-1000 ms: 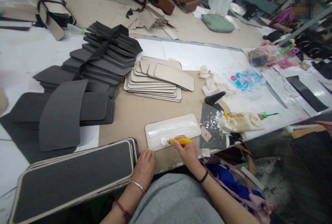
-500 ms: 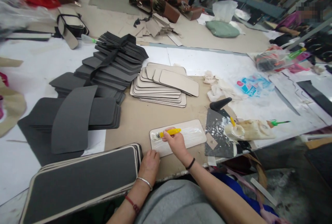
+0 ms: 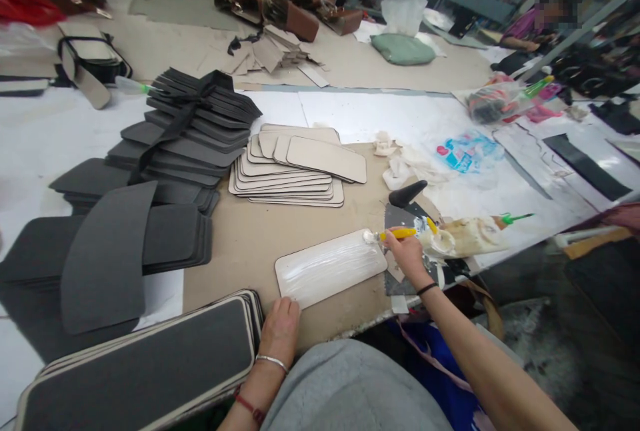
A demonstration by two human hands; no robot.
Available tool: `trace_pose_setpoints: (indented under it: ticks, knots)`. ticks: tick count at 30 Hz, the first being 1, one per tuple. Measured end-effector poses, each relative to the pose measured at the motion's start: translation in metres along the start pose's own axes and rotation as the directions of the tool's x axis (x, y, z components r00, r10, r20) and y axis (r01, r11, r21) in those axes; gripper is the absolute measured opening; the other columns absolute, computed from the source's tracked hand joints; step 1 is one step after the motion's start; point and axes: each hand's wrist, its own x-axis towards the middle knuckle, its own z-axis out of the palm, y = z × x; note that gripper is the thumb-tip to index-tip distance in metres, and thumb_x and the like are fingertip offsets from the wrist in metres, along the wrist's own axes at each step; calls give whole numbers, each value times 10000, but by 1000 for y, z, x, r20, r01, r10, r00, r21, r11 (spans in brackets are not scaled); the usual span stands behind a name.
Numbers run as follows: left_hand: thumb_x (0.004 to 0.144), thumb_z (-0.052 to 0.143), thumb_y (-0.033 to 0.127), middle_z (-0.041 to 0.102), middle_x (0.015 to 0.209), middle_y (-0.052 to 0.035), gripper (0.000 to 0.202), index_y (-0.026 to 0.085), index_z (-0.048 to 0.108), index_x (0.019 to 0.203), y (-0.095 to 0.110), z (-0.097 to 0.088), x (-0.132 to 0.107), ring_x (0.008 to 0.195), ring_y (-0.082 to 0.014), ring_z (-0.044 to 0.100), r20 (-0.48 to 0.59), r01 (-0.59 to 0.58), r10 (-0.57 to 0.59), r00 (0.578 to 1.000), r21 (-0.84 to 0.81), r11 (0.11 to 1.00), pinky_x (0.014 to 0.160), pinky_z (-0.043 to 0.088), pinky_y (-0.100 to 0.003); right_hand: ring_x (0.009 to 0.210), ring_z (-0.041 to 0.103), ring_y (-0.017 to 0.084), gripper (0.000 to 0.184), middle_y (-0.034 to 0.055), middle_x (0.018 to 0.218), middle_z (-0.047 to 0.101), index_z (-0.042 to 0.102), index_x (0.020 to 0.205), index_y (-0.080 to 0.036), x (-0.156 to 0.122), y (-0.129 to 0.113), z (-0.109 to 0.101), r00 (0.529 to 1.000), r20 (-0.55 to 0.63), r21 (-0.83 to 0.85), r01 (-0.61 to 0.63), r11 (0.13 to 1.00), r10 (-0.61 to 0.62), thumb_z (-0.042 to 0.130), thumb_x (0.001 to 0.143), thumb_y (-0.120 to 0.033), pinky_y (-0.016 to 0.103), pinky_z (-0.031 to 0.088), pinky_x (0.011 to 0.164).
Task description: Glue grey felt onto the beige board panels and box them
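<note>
A beige rounded board [image 3: 330, 268] wet with shiny glue lies on the brown work surface in front of me. My right hand [image 3: 407, 256] is closed on a yellow-handled brush [image 3: 395, 234], its bristle tip over the board's top right corner, next to a glue-caked bottle [image 3: 467, 236]. My left hand [image 3: 280, 331] rests flat on the table edge, fingertips touching the board's near left corner. A stack of finished black-faced boards [image 3: 135, 364] lies at my near left.
A pile of bare beige boards [image 3: 295, 164] sits behind the wet board. Stacks of black foam pieces [image 3: 165, 151] fill the left. A glue-spattered dark sheet [image 3: 405, 224] with a black-handled scraper [image 3: 407, 194] lies at right. Another person [image 3: 530, 28] sits far right.
My right hand has swept the brush from the board's left end across to its top right corner by the glue bottle. My left hand has stayed at the board's near corner.
</note>
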Motion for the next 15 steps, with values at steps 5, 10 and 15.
trace_pose_setpoints:
  ticks: [5,10,15]
  knots:
    - [805,444,97,519,720,-35,165,166,545,693,0,0,-1,721,-179,480,-2,-21,21,1000,15,1000,655,418,-295,621,630,209,335,52,631,652,602,787,-164,-27,-29,7,996,94,204,-14,979,-6,515,707,-477,321,478,620]
    - [798,429,66,529,748,-39,181,164,555,712,2,2,-3,736,-178,484,26,9,-9,1000,32,999,650,417,-289,594,615,162,272,24,675,633,565,782,-188,-96,-82,68,908,395,521,-98,848,-138,542,722,-453,278,503,579]
    - [806,426,74,536,753,-38,182,161,559,716,2,3,-3,737,-176,492,46,29,-31,998,45,999,647,424,-288,577,603,146,225,5,651,622,581,765,-191,-103,-77,98,884,414,478,-6,878,-219,524,739,-407,257,485,565]
